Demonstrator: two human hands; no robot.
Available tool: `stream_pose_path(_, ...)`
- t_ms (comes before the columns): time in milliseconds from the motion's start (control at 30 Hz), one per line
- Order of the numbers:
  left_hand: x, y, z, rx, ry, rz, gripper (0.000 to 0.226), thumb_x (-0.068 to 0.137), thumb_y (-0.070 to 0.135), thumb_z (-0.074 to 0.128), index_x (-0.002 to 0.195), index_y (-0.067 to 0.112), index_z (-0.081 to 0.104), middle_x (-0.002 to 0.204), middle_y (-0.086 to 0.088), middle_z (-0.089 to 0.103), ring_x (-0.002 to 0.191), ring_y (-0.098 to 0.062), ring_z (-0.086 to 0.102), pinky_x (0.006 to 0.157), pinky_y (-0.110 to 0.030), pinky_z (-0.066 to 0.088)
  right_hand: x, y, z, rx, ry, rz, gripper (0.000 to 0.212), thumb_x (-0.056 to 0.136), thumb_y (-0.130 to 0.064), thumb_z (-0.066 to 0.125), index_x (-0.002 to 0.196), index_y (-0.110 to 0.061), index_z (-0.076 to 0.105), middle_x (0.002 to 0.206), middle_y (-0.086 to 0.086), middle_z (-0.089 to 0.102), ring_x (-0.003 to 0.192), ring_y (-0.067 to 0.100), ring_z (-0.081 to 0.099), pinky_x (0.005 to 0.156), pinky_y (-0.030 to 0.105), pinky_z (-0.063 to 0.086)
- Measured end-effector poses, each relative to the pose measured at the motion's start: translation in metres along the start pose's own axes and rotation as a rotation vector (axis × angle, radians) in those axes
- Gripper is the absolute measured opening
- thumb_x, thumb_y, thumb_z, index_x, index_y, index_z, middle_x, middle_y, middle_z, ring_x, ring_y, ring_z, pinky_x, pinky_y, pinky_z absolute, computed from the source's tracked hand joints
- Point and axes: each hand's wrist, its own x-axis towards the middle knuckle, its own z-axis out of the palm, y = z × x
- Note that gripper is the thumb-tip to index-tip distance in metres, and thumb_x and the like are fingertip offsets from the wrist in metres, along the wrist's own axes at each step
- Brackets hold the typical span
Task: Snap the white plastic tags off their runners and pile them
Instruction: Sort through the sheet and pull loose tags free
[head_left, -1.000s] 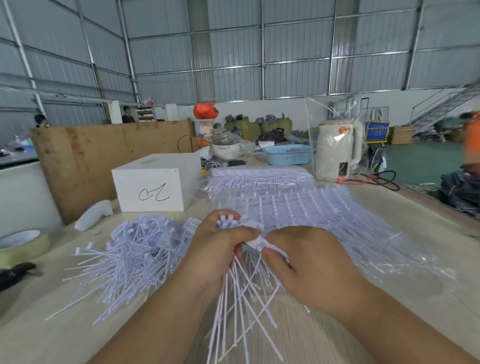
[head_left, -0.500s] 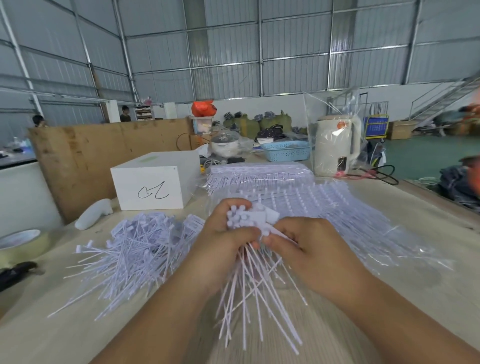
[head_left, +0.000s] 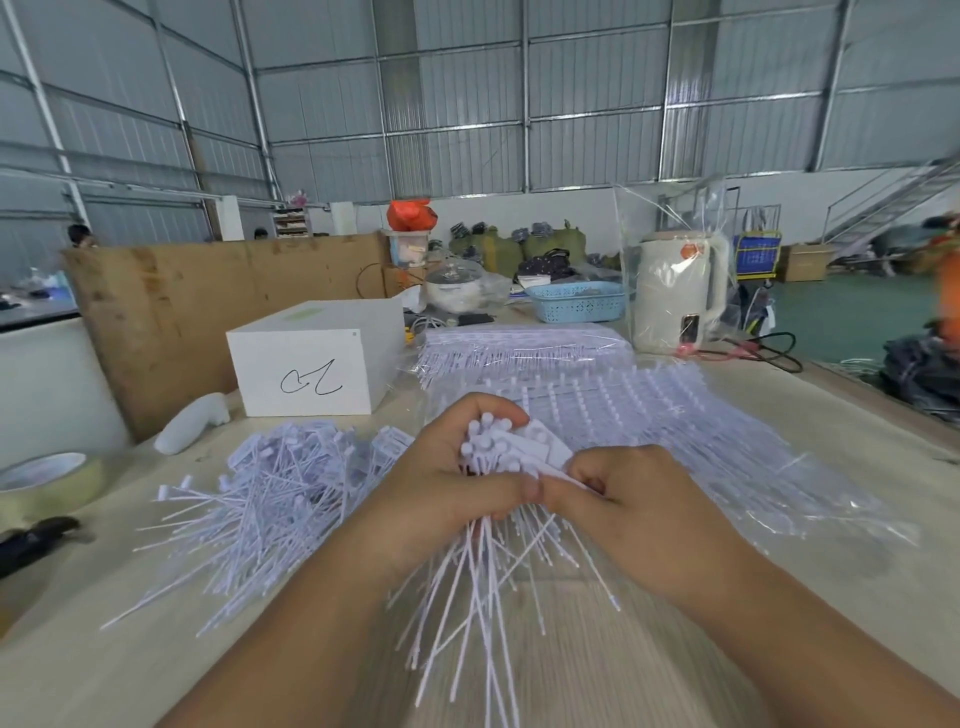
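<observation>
From the head camera, the white plastic tags show up in three lots on the pale table. A bundle of tags sits upright between the two hands, with small round heads and flat white tabs clustered at the top and long thin tails fanning downward toward the viewer. To the left lies a loose pile of snapped tags, its strands crossing at all angles. Behind the hands, sheets of tags still on runners lie in ordered rows under clear plastic film, with a further stack beyond them. The left hand is curled round the bundle, fingers wrapped at the far side and thumb across the front. The right hand is also closed, its thumb and fingers pinching the flat tabs at the bundle's right edge, and the two thumbs meet just below the heads. A white box stands behind the pile.
</observation>
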Motion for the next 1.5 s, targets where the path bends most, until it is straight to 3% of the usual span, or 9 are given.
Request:
stream_pose_path(267,0.0,0.002,0.003,0.097,0.112,0.071,0.038,0.054,0.022,0.089,0.084,0.018,0.066,0.078,-0.001,0.07,0.073,-0.014,0.067,0.064,-0.024,0.053,-0.004,-0.007,0.006,0.045,0.015,-0.07,0.045,0.078,-0.059,0.05,0.053,-0.023,0.044,0.045,-0.008,0.042,0.043,0.005,0.037,0.045,0.022,0.028)
stream_pose_path(433,0.003,0.002,0.013,-0.006,0.34,0.07,0.02,0.065,0.008,0.076,0.076,0.02,0.063,0.062,0.005,0.064,0.049,-0.008,0.056,0.043,-0.02,0.043,-0.003,-0.011,0.001,0.163,-0.054,-0.145,0.033,0.09,-0.044,0.061,0.063,-0.027,0.055,0.048,-0.011,0.045,0.044,0.003,0.038,0.046,0.022,0.029)
stream_pose_path(533,0.004,0.002,0.01,-0.041,0.39,0.042,0.022,0.076,-0.005,0.073,0.081,0.013,0.061,0.062,0.003,0.064,0.047,-0.012,0.055,0.042,-0.021,0.044,-0.004,-0.011,0.0,0.141,-0.091,-0.163,0.034,0.095,-0.036,0.058,0.061,-0.034,0.051,0.049,-0.014,0.046,0.044,0.003,0.039,0.047,0.019,0.028)
stream_pose_path(700,0.003,0.002,0.016,-0.075,0.34,-0.003,0.029,0.069,0.007,0.077,0.091,0.016,0.061,0.068,0.0,0.066,0.048,-0.014,0.057,0.044,-0.023,0.045,-0.005,-0.011,0.0,0.018,-0.06,-0.177,0.035,0.097,-0.035,0.053,0.064,-0.029,0.043,0.051,-0.015,0.046,0.048,0.006,0.041,0.049,0.019,0.026)
stream_pose_path(867,0.006,0.0,0.017,-0.013,0.434,0.009,0.027,0.074,-0.009,0.072,0.09,0.008,0.059,0.064,-0.001,0.064,0.043,-0.01,0.052,0.041,-0.017,0.04,-0.004,-0.012,0.0,-0.087,-0.005,-0.171,0.041,0.095,-0.036,0.054,0.059,-0.026,0.039,0.051,-0.007,0.041,0.049,0.01,0.041,0.051,0.035,0.035)
stream_pose_path(1000,0.009,-0.001,0.017,-0.089,0.481,-0.111,0.025,0.071,-0.007,0.072,0.08,0.011,0.059,0.059,-0.005,0.058,0.04,-0.012,0.049,0.039,-0.018,0.037,-0.005,-0.018,-0.002,-0.37,0.045,-0.338,0.03,0.093,-0.028,0.046,0.065,-0.021,0.037,0.058,-0.007,0.039,0.054,0.023,0.049,0.05,0.034,0.036)
stream_pose_path(1167,0.011,-0.009,0.015,-0.175,0.513,-0.24,0.025,0.073,-0.01,0.068,0.082,0.013,0.06,0.053,-0.002,0.058,0.036,-0.01,0.048,0.037,-0.019,0.036,-0.001,-0.017,0.0,-0.519,-0.058,-0.325,0.024,0.1,-0.028,0.04,0.077,-0.022,0.038,0.072,-0.007,0.04,0.073,0.023,0.054,0.067,0.037,0.044)
stream_pose_path(1367,0.014,-0.013,-0.026,-0.113,0.845,-0.096,0.025,0.072,-0.006,0.069,0.084,0.01,0.054,0.06,-0.002,0.055,0.046,-0.013,0.05,0.04,-0.02,0.04,-0.009,-0.022,-0.001,-0.133,0.065,-0.443,0.04,0.094,-0.022,0.053,0.061,-0.04,0.038,0.053,-0.013,0.037,0.05,0.009,0.042,0.048,0.028,0.037)
stream_pose_path(1500,0.011,-0.008,-0.017,-0.152,0.604,-0.067,0.03,0.077,0.0,0.074,0.103,0.004,0.059,0.072,-0.007,0.065,0.057,-0.019,0.058,0.048,-0.026,0.046,-0.007,-0.022,0.003,0.227,0.08,-0.351,0.036,0.094,-0.025,0.062,0.061,-0.038,0.052,0.05,-0.014,0.038,0.046,0.004,0.034,0.047,0.018,0.027)
